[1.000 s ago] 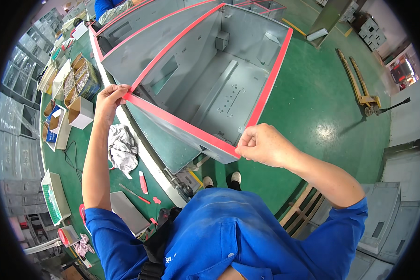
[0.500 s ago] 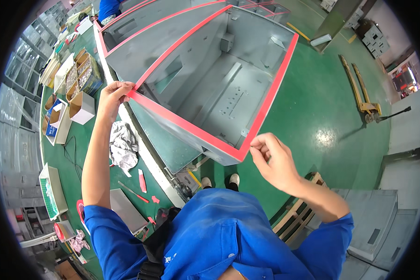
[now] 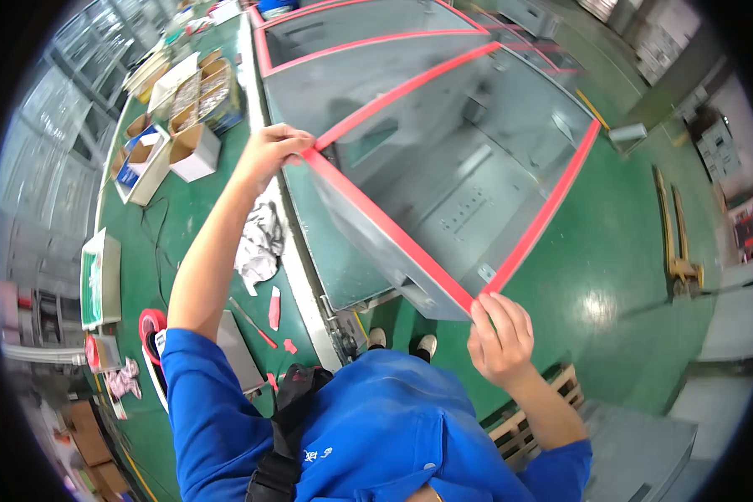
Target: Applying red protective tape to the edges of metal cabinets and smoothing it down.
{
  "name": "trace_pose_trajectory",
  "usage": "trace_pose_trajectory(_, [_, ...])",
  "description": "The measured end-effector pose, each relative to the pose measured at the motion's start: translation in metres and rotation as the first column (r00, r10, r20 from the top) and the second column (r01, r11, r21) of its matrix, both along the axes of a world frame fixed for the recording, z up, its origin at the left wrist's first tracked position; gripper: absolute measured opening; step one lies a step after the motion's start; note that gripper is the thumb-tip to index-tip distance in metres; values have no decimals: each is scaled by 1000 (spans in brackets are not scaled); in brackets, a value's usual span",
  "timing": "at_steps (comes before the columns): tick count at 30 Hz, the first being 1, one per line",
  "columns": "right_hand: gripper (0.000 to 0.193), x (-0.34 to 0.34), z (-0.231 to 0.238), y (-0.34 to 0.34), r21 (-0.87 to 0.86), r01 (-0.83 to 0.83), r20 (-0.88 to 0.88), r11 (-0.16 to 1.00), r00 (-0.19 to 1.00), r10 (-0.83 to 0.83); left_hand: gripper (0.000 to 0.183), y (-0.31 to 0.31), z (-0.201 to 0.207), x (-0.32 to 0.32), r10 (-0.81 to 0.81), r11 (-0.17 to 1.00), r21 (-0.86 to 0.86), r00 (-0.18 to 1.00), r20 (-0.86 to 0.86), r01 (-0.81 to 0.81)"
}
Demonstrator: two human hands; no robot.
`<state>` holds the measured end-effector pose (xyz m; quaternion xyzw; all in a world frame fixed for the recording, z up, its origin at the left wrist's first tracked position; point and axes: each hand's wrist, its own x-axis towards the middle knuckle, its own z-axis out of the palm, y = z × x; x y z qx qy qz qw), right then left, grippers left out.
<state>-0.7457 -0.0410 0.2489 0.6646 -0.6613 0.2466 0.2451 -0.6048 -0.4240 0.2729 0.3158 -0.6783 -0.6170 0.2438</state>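
Note:
A large grey metal cabinet [image 3: 410, 279] stands with its opening facing up, tilted in view, and red tape [image 3: 393, 224] runs along its rim. At the rim's left corner my left hand [image 3: 269, 156] is closed, thumb and fingers pinching the red tape. My right hand [image 3: 502, 339] is at the near corner, its fingers pressed together on the tape where two strips meet. Its thumb is mostly hidden. Inside the cabinet are a small box, a rail and a floor with punched holes, somewhat blurred.
On the green workbench [image 3: 197, 251] at left lie a crumpled cloth [image 3: 259, 243], a red-handled tool [image 3: 255, 324], a roll of red tape [image 3: 151, 325] and boxes of small parts [image 3: 201, 100]. More taped cabinets [image 3: 351, 38] stand behind. A yellow pallet truck [image 3: 678, 243] and a wooden pallet [image 3: 531, 418] are at right.
My right hand has moved from just beside the right rim onto the near corner, and its fingers have come over the edge. The left hand keeps its corner; the whole view has shifted.

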Motion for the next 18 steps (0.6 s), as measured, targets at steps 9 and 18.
trace_pose_trajectory(9, [26, 7, -12, 0, -13, 15, 25, 1000, 1000, -15, 11, -17, -6, 0, -47, 998, -42, 992, 116, 52])
trace_pose_trajectory(18, [28, 13, -18, 0, 5, 67, 25, 998, 997, -67, 9, -19, -12, 1, -113, 992, -46, 993, 16, 114])
